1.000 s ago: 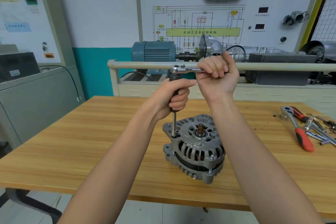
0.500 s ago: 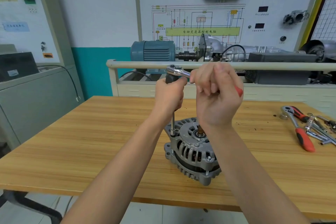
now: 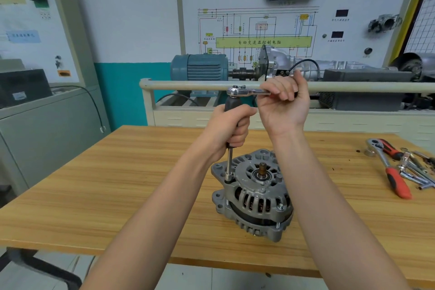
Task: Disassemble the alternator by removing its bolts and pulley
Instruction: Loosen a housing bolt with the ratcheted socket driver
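A grey alternator (image 3: 255,198) stands on the wooden table (image 3: 117,186) with its bare shaft (image 3: 261,169) pointing up and no pulley on it. A long extension bar with a black handle (image 3: 231,103) stands upright, its socket (image 3: 227,178) seated on a bolt at the housing's left edge. My left hand (image 3: 231,129) grips the black handle. A chrome ratchet (image 3: 237,91) sits on top of the handle, and my right hand (image 3: 286,103) grips its handle, which points right. More bolts (image 3: 280,206) show on the housing's right side.
A red-handled ratchet (image 3: 388,169) and several loose chrome tools (image 3: 416,172) lie at the table's right edge. Behind the table stands a training bench with a pale rail (image 3: 188,85), a blue motor (image 3: 200,70) and a wiring board.
My right hand has swung the ratchet handle from toward me back out to the right. My left hand has stayed on the black handle, and the alternator has not moved.
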`<state>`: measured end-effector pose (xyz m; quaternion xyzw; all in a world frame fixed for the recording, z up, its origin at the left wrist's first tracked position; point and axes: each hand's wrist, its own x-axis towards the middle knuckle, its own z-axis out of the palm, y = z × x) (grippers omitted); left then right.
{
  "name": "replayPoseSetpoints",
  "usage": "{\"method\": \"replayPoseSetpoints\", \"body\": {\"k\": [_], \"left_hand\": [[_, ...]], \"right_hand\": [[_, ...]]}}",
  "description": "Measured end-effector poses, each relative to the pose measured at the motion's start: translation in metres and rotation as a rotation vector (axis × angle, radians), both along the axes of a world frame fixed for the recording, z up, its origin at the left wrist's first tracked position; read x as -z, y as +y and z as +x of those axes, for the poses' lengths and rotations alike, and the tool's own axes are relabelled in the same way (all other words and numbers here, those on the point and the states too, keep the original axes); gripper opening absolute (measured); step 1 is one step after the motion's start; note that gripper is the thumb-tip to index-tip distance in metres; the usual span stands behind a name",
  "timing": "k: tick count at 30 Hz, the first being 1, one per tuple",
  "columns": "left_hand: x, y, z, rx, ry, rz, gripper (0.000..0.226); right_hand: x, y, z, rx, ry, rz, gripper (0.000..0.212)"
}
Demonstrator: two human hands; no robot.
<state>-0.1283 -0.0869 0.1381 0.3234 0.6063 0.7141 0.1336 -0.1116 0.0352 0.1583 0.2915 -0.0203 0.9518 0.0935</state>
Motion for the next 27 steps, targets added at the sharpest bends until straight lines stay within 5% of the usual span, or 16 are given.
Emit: {"method": "replayPoseSetpoints", "body": {"k": [8,12,14,18,21,27], "left_hand": [[0.003,0.01,0.005,-0.291,0.003,0.07,0.042],[0.002,0.011,0.008,-0.314,-0.012,0.067,0.04],[0.002,0.01,0.008,-0.297,-0.008,0.067,0.04],[0.003,0.009,0.008,-0.282,-0.007,0.068,0.041],[0.003,0.009,0.007,-0.27,-0.008,0.064,0.041],[0.004,0.006,0.007,-0.198,0.014,0.054,0.041]], "right_hand": [[0.004,-0.017,0.038,0.542,0.028,0.291,0.051],[0.017,-0.014,0.046,0.763,0.129,0.637,0.021],[0.027,-0.004,0.05,0.787,0.068,0.956,0.031],[0.056,0.011,0.066,0.767,-0.467,1.991,0.109],[0.083,0.002,0.066,0.836,-0.494,2.55,0.121],[0.089,0.004,0.063,0.943,-0.468,2.447,0.11]]}}
